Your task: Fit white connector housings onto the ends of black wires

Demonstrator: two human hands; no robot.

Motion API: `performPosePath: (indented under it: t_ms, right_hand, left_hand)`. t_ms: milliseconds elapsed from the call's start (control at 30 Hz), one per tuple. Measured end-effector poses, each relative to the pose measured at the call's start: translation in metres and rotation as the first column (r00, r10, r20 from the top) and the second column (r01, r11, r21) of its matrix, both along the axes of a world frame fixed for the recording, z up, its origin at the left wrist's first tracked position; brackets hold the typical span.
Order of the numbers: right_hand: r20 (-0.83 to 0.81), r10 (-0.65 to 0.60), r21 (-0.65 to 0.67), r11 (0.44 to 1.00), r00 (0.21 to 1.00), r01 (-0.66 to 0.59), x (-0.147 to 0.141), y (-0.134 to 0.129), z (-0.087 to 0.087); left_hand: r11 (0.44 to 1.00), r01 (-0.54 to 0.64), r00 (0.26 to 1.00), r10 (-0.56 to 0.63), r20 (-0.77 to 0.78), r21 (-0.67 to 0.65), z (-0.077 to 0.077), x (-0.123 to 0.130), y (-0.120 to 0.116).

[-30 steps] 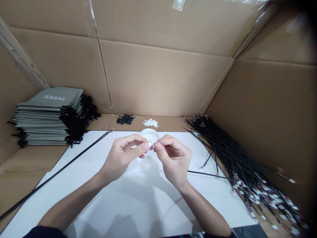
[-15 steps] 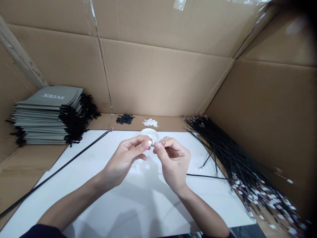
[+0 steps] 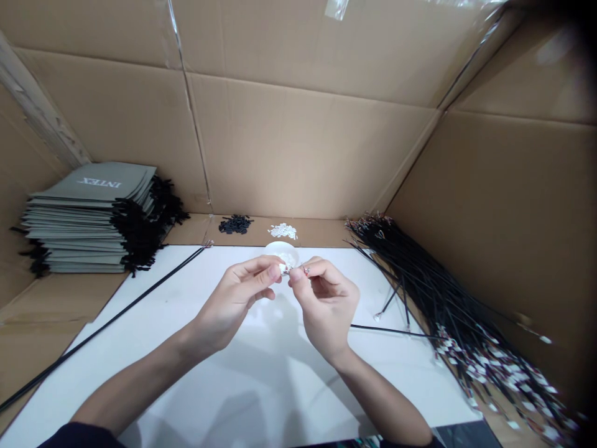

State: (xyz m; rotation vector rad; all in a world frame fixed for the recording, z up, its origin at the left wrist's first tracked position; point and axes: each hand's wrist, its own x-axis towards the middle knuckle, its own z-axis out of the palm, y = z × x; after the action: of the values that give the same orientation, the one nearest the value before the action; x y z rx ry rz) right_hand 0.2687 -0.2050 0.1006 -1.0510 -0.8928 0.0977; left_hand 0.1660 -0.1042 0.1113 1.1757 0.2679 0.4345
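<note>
Between thumb and forefinger, my left hand (image 3: pixel 245 286) pinches a small white connector (image 3: pixel 283 269). Right beside it, my right hand (image 3: pixel 324 298) is closed on thin coloured wires (image 3: pixel 305 271) at the end of a black cable (image 3: pixel 392 330), which runs off to the right under the hand. The fingertips of both hands almost meet, and a wire seems to reach the connector; how far it goes in is too small to tell. Just behind the fingers stands a white bowl (image 3: pixel 282 250) with small white pieces in it.
A heap of black cables (image 3: pixel 420 280) with white connectors lies along the right side. At the back are piles of short black tubes (image 3: pixel 236 224) and small white parts (image 3: pixel 282 231). Stacked grey INTEX sleeves (image 3: pixel 84 218) stand left, near long black cables (image 3: pixel 135 302). Cardboard walls (image 3: pixel 308 143) enclose the white table (image 3: pixel 233 386).
The fingertips of my right hand have shifted slightly left, closer to the connector in my left hand. Everything else stays in place.
</note>
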Motion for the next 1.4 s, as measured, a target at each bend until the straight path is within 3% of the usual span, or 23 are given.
performPosePath:
  t_ms: [167,300,400,600,1000,1100,1167,1233,1300,1400]
  right_hand:
    - [0.204,-0.121,0.047,0.992,0.971,0.114,0.003,0.0,-0.002]
    - [0.426,-0.244,0.137,0.969,0.871,0.204,0.006,0.002,-0.002]
    - [0.505,-0.295,0.189,0.955,0.811,0.23,0.009,0.003,-0.001]
    - [0.54,-0.226,0.162,0.973,0.81,0.164,0.014,0.004,0.002]
    - [0.556,-0.166,0.064,0.986,0.815,0.156,0.02,0.004,0.003]
    - [0.47,-0.089,0.005,0.995,0.878,0.098,0.021,0.002,0.002]
    - [0.329,0.008,-0.069,0.998,0.944,0.016,0.022,0.003,0.0]
    - [0.177,0.098,-0.119,0.99,0.979,-0.078,0.022,0.004,-0.001]
    - [0.066,0.152,-0.137,0.98,0.986,-0.142,0.021,0.005,-0.002]
    - [-0.024,0.191,-0.15,0.97,0.981,-0.192,0.02,0.005,0.0]
  left_hand:
    - [0.996,-0.03,1.0,0.03,-0.007,0.088,0.003,0.0,0.0]
    - [0.995,-0.028,0.999,0.03,-0.018,0.095,0.004,-0.001,-0.001]
    - [0.996,-0.028,0.999,0.031,-0.031,0.088,0.005,-0.002,0.0]
    - [0.992,-0.004,0.997,0.013,-0.072,0.123,0.009,0.0,0.006]
    - [0.966,-0.034,0.999,0.041,-0.021,0.256,0.009,0.003,0.011]
    - [0.95,-0.047,0.999,0.052,-0.009,0.308,0.01,0.004,0.01]
    - [0.913,-0.149,0.989,0.143,0.045,0.38,0.01,0.004,0.01]
    - [0.827,-0.309,0.951,0.274,0.143,0.469,0.007,0.005,0.009]
    - [0.686,-0.44,0.898,0.35,0.268,0.579,0.005,0.006,0.009]
    - [0.442,-0.525,0.85,0.306,0.428,0.728,0.003,0.005,0.011]
